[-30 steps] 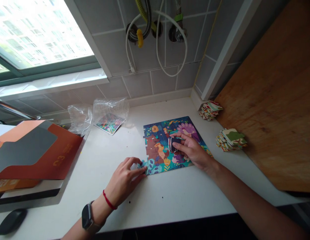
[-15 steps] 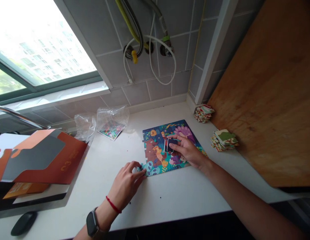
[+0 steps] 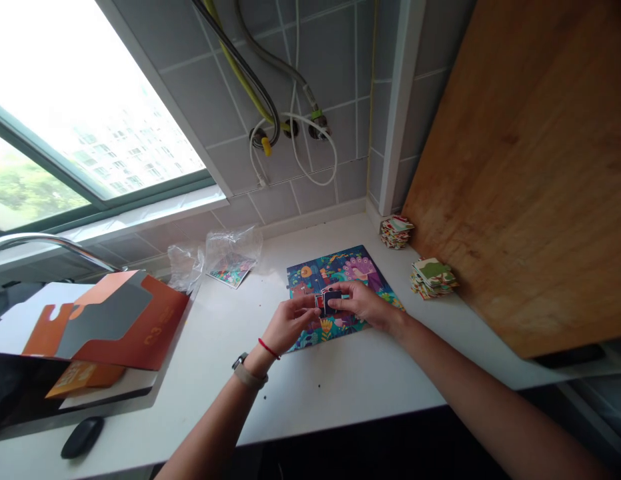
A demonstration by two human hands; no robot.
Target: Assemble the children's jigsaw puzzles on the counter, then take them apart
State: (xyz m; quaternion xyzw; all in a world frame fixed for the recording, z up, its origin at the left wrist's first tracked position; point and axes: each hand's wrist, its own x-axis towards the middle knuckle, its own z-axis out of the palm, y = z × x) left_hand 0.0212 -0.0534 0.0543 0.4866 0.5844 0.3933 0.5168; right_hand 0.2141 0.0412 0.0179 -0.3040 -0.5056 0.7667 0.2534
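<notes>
Above a colourful jigsaw puzzle (image 3: 363, 269) lying on the white counter, my two hands meet at a small stack of dark puzzle pieces (image 3: 333, 302). My right hand (image 3: 363, 303) grips the stack between thumb and fingers. From the other side, my left hand (image 3: 293, 323) pinches a reddish puzzle piece (image 3: 319, 302) at the stack's edge; whether that piece is separate from the stack I cannot tell. Both hands cover the middle and lower left of the puzzle picture.
Two piles of puzzle pieces, one at the back (image 3: 396, 231) and one nearer (image 3: 433, 278), stand by the wooden board (image 3: 515, 167). A picture card (image 3: 233, 269) lies with clear plastic bags (image 3: 186, 265) at the back left. An orange box (image 3: 140, 327) and a black mouse (image 3: 83, 437) are at left.
My left hand has left the puzzle's lower left corner and moved up and right to the stack in my right hand. The view has shifted slightly.
</notes>
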